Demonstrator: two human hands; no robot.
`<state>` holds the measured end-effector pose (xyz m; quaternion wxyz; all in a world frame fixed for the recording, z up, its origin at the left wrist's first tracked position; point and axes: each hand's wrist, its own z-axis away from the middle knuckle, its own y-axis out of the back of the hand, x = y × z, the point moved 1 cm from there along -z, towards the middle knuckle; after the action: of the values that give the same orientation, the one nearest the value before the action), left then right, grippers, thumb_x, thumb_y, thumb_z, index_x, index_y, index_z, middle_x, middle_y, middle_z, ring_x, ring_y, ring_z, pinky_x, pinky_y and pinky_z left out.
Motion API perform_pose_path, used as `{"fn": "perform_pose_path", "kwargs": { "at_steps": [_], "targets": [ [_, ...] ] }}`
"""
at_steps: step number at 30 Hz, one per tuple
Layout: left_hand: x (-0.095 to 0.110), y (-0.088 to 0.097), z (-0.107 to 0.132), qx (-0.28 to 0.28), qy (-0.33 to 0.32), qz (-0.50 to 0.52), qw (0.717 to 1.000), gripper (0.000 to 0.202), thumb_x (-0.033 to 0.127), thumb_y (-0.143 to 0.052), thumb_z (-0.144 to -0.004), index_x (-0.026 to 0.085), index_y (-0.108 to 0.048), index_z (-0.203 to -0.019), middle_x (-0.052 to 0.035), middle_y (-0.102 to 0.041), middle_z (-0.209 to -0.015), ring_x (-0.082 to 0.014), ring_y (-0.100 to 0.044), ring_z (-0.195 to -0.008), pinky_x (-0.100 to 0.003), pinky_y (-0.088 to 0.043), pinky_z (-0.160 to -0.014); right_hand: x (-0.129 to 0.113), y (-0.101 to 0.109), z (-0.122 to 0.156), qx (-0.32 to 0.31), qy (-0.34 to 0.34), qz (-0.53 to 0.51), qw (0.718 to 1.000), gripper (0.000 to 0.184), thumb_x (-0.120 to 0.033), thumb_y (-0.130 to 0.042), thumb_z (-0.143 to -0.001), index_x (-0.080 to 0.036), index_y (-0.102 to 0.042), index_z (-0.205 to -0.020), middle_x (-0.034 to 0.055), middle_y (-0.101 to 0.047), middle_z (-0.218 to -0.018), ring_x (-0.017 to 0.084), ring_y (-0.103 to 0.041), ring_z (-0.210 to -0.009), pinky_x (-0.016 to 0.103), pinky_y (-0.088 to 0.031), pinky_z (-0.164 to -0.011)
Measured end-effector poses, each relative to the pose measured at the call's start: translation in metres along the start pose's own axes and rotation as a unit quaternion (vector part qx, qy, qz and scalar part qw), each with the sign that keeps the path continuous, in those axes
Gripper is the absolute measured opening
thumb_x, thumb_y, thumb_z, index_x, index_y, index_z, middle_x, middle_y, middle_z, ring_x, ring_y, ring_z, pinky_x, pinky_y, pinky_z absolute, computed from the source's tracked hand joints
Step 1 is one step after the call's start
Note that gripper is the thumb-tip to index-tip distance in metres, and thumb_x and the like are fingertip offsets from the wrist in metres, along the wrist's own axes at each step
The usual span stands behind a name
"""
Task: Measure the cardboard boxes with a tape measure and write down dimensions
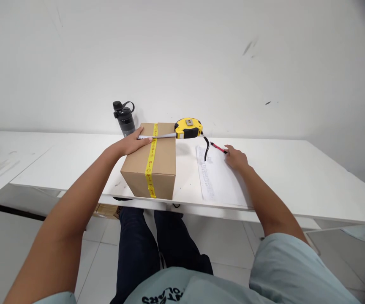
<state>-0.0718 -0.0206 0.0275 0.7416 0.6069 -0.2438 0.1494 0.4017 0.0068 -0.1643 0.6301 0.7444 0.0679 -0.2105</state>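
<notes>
1. A seated person leans over a white tabletop (296, 177). A cardboard box (162, 162) stands at the near edge, sealed front to back by a strip of yellow tape (150, 164).

2. The left hand (132, 144) lies flat and unclenched on the far left part of the box top. Its fingers press down the end of a measuring blade (163, 135) without gripping it.

3. The blade runs left to right along the far edge of the box top, crossing the yellow strip. It ends in the yellow tape measure (188, 128) at the box's far right corner. Whether that case rests on the box or on the tabletop behind it cannot be told. A black strap (206, 148) hangs from the case toward the paper.

4. The right hand (237, 159) sits well right of the box on a sheet of paper (216, 181) with lines of writing down its left side. Its fingertips meet the near end of a red pen (218, 147). The pen points away to the left, toward the tape measure. Whether the fingers have closed on it cannot be told.

5. The left forearm stretches nearly straight, and the right one angles in from the near right. A dark water bottle (125, 118) stands behind the box near the wall.
</notes>
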Motion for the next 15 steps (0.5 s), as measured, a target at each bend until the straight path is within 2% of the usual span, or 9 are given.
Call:
{"fn": "perform_pose_path", "kwargs": {
  "at_steps": [4, 7, 10, 15],
  "targets": [
    [-0.001, -0.001, -0.001, 0.007, 0.005, 0.014, 1.000, 0.123, 0.090, -0.059, -0.080, 0.029, -0.013, -0.177, -0.0092, -0.030, -0.179, -0.0402, -0.040, -0.160, -0.049, -0.037, -0.128, -0.014, 0.000, 0.011, 0.057, 0.052, -0.002, 0.997, 0.054, -0.015, -0.048, -0.080, -0.015, -0.066, -0.131, 0.0176, -0.071, -0.130, 0.033, -0.063, -0.121, 0.048, -0.044, -0.108],
    [0.000, -0.003, -0.001, 0.010, 0.007, 0.018, 1.000, 0.122, 0.088, -0.061, -0.081, 0.029, -0.014, -0.177, -0.0069, -0.028, -0.180, -0.0399, -0.039, -0.160, -0.046, -0.039, -0.127, -0.023, -0.003, 0.020, 0.103, 0.068, -0.014, 0.992, 0.053, -0.016, -0.046, -0.078, -0.016, -0.066, -0.127, 0.0170, -0.069, -0.124, 0.035, -0.061, -0.121, 0.055, -0.040, -0.110],
    [0.001, -0.004, 0.000, 0.012, 0.006, 0.022, 1.000, 0.121, 0.085, -0.063, -0.082, 0.027, -0.015, -0.177, -0.0059, -0.028, -0.180, -0.0400, -0.038, -0.160, -0.045, -0.038, -0.128, -0.025, -0.004, 0.027, 0.139, 0.063, -0.039, 0.988, 0.058, -0.019, -0.046, -0.075, -0.016, -0.061, -0.131, 0.0122, -0.069, -0.111, 0.031, -0.064, -0.108, 0.056, -0.041, -0.109],
    [0.000, -0.004, -0.003, 0.020, 0.002, 0.018, 1.000, 0.119, 0.083, -0.065, -0.083, 0.027, -0.017, -0.176, -0.0043, -0.028, -0.180, -0.0397, -0.037, -0.161, -0.044, -0.035, -0.130, -0.022, -0.012, 0.033, 0.184, 0.088, -0.120, 0.972, 0.066, -0.023, -0.047, -0.074, -0.017, -0.053, -0.139, 0.0052, -0.070, -0.097, 0.022, -0.064, -0.082, 0.050, -0.052, -0.100]
  ]
}}
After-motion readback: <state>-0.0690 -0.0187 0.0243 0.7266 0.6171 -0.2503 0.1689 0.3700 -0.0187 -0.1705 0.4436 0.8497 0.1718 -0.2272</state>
